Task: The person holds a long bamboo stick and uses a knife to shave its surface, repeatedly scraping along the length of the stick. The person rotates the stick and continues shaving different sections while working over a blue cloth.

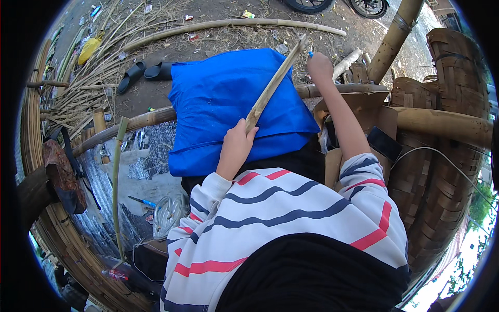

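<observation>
Around the near end of a bamboo strip (273,83) the left hand (236,143) is wrapped tight, fingers curled over it and thumb pressed on top; the strip slants up and away from this grip, over a blue cloth (228,104) that lies on the lap just under the hand. At the far tip of the strip sits the right hand (319,65), closed in a fist around a small tool with a blue end (310,53); the tool meets the strip there, but it is too small to tell its shape. Both sleeves (270,208) are white with dark and red stripes. Under the cloth and running out to both sides goes a thick bamboo pole (140,122); to the right of the right arm stand woven baskets (447,156), with a brown cardboard box (382,117) between them and the arm. Beyond the cloth, on the dirt, lies a long thin pole (234,25); to the far left of it a pair of black sandals (143,73) rests near a heap of split bamboo (83,78). Down to the left of the left arm a small blue-handled tool (141,200) lies on a grey sheet (140,177).
</observation>
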`<state>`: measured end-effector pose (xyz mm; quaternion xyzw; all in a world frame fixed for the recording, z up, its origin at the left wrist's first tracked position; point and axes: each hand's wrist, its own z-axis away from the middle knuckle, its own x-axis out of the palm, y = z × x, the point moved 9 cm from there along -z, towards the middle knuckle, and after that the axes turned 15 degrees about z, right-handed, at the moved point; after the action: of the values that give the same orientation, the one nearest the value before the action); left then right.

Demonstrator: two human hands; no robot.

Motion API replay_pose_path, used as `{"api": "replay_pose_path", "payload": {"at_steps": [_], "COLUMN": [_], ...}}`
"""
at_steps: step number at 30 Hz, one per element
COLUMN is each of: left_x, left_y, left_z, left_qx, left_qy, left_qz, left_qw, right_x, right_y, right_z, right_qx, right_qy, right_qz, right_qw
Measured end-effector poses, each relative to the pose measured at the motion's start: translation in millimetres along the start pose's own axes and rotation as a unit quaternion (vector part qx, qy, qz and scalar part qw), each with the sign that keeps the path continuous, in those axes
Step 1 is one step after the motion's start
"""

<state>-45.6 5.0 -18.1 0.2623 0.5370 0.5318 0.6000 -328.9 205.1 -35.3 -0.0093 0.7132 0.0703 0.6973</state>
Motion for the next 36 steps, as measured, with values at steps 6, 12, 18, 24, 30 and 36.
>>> {"api": "replay_pose_path", "payload": {"at_steps": [6,12,18,24,30,36], "left_x": [15.9,13.8,19.8,22.1,17.6,25.0], "left_y": [-30.0,-24.1,-33.0,-22.6,-36.5,-32.0], "left_z": [-11.7,-5.1,-3.8,-5.5,13.1,6.2], "left_qx": [-0.112,-0.191,-0.263,-0.226,-0.273,-0.287], "left_qy": [-0.056,-0.078,-0.106,-0.102,-0.099,-0.13], "left_qz": [0.154,0.203,0.272,0.251,0.286,0.299], "left_qw": [0.98,0.957,0.92,0.936,0.913,0.901], "right_x": [-11.6,1.3,1.6,29.3,25.3,78.1], "right_y": [-52.5,-46.3,-53.4,-9.0,4.3,38.2], "right_z": [59.5,48.1,58.7,7.0,-14.9,5.7], "right_qx": [-0.149,-0.111,-0.216,-0.033,-0.051,0.156], "right_qy": [0.005,0.012,0.031,0.055,-0.034,-0.184], "right_qz": [-0.026,-0.026,-0.015,0.06,0.038,-0.242], "right_qw": [0.988,0.993,0.976,0.996,0.997,0.94]}}
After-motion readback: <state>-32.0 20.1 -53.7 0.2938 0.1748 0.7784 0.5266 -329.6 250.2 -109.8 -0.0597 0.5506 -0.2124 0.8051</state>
